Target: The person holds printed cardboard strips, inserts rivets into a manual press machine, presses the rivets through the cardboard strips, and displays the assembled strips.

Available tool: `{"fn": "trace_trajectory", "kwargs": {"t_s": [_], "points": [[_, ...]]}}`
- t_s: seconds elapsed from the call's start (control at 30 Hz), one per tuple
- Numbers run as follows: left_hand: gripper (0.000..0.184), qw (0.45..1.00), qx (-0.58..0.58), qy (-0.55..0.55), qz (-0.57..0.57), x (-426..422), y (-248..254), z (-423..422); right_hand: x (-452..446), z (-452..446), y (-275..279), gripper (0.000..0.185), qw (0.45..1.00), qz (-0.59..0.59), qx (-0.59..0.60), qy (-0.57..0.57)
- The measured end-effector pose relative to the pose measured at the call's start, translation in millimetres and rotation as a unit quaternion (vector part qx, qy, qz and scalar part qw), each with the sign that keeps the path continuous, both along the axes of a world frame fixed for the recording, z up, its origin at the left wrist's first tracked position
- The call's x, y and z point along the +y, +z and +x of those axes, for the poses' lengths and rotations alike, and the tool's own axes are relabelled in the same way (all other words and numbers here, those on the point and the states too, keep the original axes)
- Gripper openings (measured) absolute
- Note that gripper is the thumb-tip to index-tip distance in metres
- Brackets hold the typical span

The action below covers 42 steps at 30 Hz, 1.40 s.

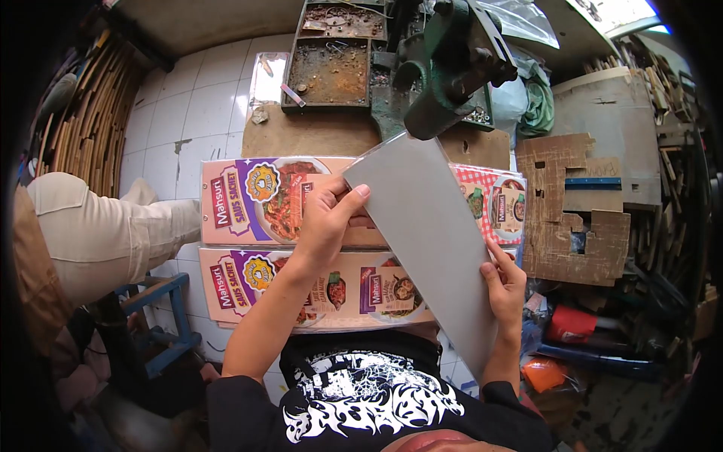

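A long plain grey board [425, 218] with a thin clear edge is held slantwise in front of my chest. My left hand [330, 217] pinches its left edge, thumb on the grey face. My right hand [503, 282] grips the opposite edge lower down. The board's far corner is close to the head of a dark green press [439, 105]; whether they touch I cannot tell. Beneath the board lie two stacks of printed Mahsuri signs, a far stack [256, 202] and a near stack [331, 300], both partly covered by the board and my arms.
Behind the stacks is a wooden board [309, 135] at the press base. A grimy divided tray [327, 71] holds small metal parts. Cut cardboard [553, 218] lies at right. At left are a person's beige-trousered leg [98, 226] and a blue stand [158, 301].
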<state>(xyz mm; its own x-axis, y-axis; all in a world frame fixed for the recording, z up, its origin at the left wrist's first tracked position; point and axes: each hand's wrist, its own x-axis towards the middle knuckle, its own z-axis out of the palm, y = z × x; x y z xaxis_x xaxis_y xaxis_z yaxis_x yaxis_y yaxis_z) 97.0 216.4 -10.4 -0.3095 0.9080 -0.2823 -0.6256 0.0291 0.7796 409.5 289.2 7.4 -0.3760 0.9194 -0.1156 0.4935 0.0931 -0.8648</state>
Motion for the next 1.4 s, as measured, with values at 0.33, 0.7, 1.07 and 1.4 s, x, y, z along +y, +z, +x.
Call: {"fn": "trace_trajectory", "kwargs": {"t_s": [0.33, 0.7, 1.07, 1.4], "points": [[0.029, 0.999, -0.011, -0.003, 0.036, -0.1, -4.3, -0.3, -1.9, 0.9, -1.6, 0.04, 1.0, -0.01, -0.001, -0.005], [0.03, 0.999, -0.003, -0.012, 0.041, -0.6, -10.2, -2.6, 1.3, -2.2, -2.1, 0.04, 1.0, -0.014, 0.013, -0.005], [0.032, 1.0, -0.006, -0.014, 0.025, -0.5, -5.8, -3.0, 4.4, -2.4, -1.0, 0.039, 1.0, -0.018, 0.002, -0.005], [0.032, 0.999, -0.011, -0.016, 0.028, 0.0, -4.0, -2.8, 3.6, -4.0, 0.0, 0.039, 1.0, -0.02, 0.015, -0.003]]}}
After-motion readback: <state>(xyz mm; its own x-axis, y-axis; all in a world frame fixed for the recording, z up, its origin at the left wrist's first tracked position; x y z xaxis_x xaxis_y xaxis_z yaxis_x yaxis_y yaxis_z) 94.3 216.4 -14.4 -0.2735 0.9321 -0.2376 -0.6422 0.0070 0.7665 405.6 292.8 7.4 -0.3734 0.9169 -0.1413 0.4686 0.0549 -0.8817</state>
